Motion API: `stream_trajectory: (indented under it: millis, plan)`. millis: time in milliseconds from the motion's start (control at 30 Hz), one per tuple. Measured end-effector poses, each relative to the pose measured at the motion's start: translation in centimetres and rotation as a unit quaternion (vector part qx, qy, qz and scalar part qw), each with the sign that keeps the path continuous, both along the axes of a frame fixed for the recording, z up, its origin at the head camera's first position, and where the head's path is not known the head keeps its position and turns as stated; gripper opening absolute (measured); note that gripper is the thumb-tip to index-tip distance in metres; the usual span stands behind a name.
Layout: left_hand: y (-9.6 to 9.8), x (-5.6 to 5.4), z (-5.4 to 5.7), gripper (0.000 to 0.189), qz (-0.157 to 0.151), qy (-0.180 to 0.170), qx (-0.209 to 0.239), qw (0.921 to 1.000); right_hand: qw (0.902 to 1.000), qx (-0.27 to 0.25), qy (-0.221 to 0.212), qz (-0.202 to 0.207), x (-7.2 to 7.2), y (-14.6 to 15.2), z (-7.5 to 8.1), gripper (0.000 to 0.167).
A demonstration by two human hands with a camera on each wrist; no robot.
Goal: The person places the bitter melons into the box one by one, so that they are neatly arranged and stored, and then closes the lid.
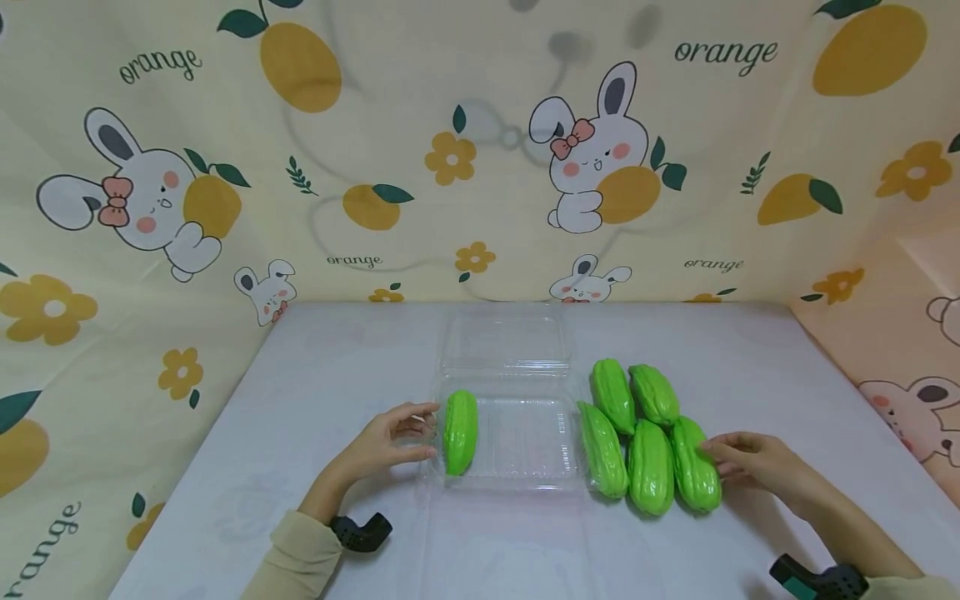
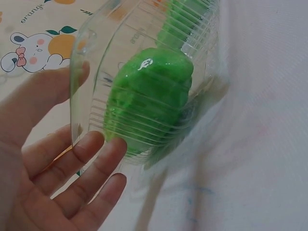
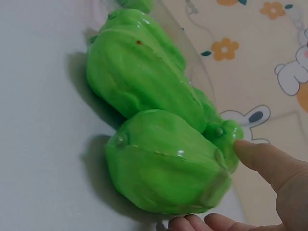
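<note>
A clear plastic clamshell box (image 1: 525,483) lies open on the table, holding one ridged green gourd (image 1: 461,433) along its left side. My left hand (image 1: 393,437) is at the box's left wall, fingers spread; in the left wrist view its fingertips (image 2: 115,147) meet the ribbed plastic beside the gourd inside. To the right of the box lie several more green gourds (image 1: 651,471) in a cluster. Around the rightmost gourd (image 3: 166,163) my right hand (image 1: 761,467) reaches, thumb on one side and fingertips low on the other, loosely bent and close to its surface.
The box's lid (image 1: 506,342) is folded back toward the rear wall cloth (image 1: 420,125), which has printed rabbits and oranges. White cloth covers the table (image 1: 300,358). A black wrist device (image 1: 362,533) sits on the left wrist, another (image 1: 817,579) on the right.
</note>
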State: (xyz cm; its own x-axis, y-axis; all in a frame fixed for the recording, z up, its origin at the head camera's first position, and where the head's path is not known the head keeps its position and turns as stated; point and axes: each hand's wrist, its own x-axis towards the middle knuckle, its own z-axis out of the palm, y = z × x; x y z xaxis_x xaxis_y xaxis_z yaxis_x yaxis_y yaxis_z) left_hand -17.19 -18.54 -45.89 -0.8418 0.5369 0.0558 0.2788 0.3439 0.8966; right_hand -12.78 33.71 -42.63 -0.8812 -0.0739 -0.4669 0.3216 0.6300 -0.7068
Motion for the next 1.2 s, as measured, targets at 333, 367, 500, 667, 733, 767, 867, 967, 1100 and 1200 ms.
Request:
stream_trajectory:
  millis: [333,367,500,667,733,767,867,967,1100,1200]
  plan:
    - [-0.2,0.0,-0.1,0.064,-0.001,0.004,-0.001,1.0,0.9998,0.012,-0.014,0.009,0.0,-0.9,-0.6,0.079]
    - [-0.2,-0.1,-0.2,0.064,-0.001,0.004,-0.002,1.0,0.9998,0.012,-0.015,0.008,-0.1,-0.9,-0.6,0.08]
    - [-0.2,-0.1,-0.2,0.064,-0.001,-0.001,-0.001,1.0,0.9997,0.014,-0.018,0.001,-0.2,-1.1,-0.6,0.082]
    - [-0.1,-0.1,-0.1,0.065,0.0,-0.007,-0.003,1.0,0.9996,0.015,-0.025,-0.006,-0.3,-1.1,-0.6,0.082]
    - [-0.1,-0.1,0.0,0.065,0.0,-0.008,-0.003,1.0,0.9995,0.018,-0.027,-0.006,-0.3,-1.0,-0.6,0.082]
    - [-0.1,-0.1,0.0,0.064,0.0,-0.008,-0.003,1.0,0.9994,0.02,-0.027,-0.006,-0.3,-0.9,-0.6,0.082]
    - [-0.1,-0.1,0.0,0.065,-0.001,-0.008,-0.002,1.0,0.9993,0.025,-0.028,-0.008,-0.3,-0.7,-0.4,0.082]
    - [0.0,0.0,0.0,0.065,-0.001,-0.008,-0.001,1.0,0.9991,0.029,-0.028,-0.011,-0.3,-0.4,-0.2,0.083]
    - [0.0,0.0,0.0,0.065,0.0,-0.008,0.0,1.0,0.9988,0.032,-0.035,-0.011,-0.5,0.0,0.0,0.085]
    - [0.0,0.0,0.0,0.065,-0.001,-0.008,0.0,1.0,0.9984,0.036,-0.043,-0.009,-0.5,0.3,0.3,0.087]
